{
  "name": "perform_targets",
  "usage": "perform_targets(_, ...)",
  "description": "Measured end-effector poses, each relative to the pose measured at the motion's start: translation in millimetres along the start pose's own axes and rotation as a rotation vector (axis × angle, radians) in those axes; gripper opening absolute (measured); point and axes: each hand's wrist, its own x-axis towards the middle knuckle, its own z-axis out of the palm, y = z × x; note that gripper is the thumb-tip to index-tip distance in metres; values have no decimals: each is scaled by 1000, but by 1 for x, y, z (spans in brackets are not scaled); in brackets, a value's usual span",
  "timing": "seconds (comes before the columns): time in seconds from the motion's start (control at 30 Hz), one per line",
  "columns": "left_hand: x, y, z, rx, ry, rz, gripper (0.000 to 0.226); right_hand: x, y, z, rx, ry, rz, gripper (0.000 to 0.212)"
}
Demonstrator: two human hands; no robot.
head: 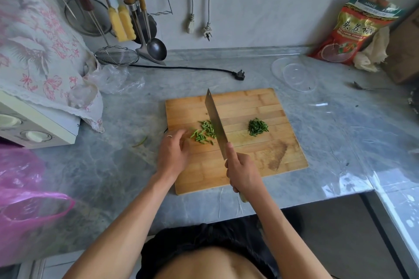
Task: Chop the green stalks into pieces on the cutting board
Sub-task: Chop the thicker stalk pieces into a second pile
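My left hand (173, 154) rests at the left edge of the wooden cutting board (260, 106), fingers loosely curled, empty, fingertips just beside the chopped green stalk pieces (203, 132). My right hand (243, 172) grips the cleaver (215, 120) handle, its blade alongside those pieces. A finer chopped pile (258, 127) lies further right.

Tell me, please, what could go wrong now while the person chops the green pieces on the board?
1. The left hand lies close beside the chopped stalk pieces, and its fingers are near the cleaver; a slip might nick them.
2. The pieces are loosely scattered near the left edge of the cutting board; some may roll off onto the counter.
3. The right hand grips the handle with one finger forward at the blade, so control might be less firm.
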Motion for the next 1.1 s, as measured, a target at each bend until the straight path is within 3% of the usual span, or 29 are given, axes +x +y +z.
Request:
perform_targets(0.1, 3, -1, 5, 184, -25, 68, 44, 9, 2, -7, -116, 35, -31, 57)
perform_targets(0.2, 6, 12, 14, 353, -98, 39, 75, 20, 0, -12, -232, 39, -21, 50)
perform_targets(0.4, 10, 31, 34, 391, -229, 150, 100, 29, 4, -6, -382, 55, -59, 60)
perform_targets(0.53, 16, 29, 33, 240, -248, 124, 87, 24, 1, -13, -372, -60, -54, 50)
perform_targets(0.7, 47, 35, 31, 236, -235, 37, 70, 32, -2, -29, -296, 16, 10, 61)
perform_targets(0.93, 45, 33, 37, 136, -315, 210, 61, 23, 3, -16, -366, -46, -5, 50)
perform_targets(1.03, 31, 34, 31, -46, -228, 203, 50, 17, 4, -13, -331, -117, 57, 43)
perform_targets(1.1, 27, 33, 29, -85, -91, 160, 51, 19, 0, -18, -301, -85, 55, 53)
